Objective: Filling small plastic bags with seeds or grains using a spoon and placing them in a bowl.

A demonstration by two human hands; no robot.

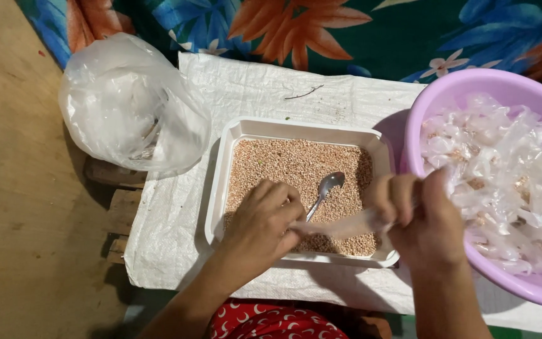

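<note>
A white rectangular tray (221,169) holds a layer of small pinkish-brown grains. A metal spoon (325,188) lies in the grains, its bowl pointing up and right. My left hand (261,226) is over the tray's near left part, fingers closed on one end of a thin clear plastic bag (340,226). My right hand (418,216) is at the tray's near right corner, pinching the other end of the same bag, which is stretched between the two hands and seems to hold some grains.
A lilac basin (437,94) at the right is full of small clear filled bags. A large crumpled clear plastic bag (130,107) lies at the left. A white woven sack (258,88) covers the low table; flowered cloth lies behind, wooden floor to the left.
</note>
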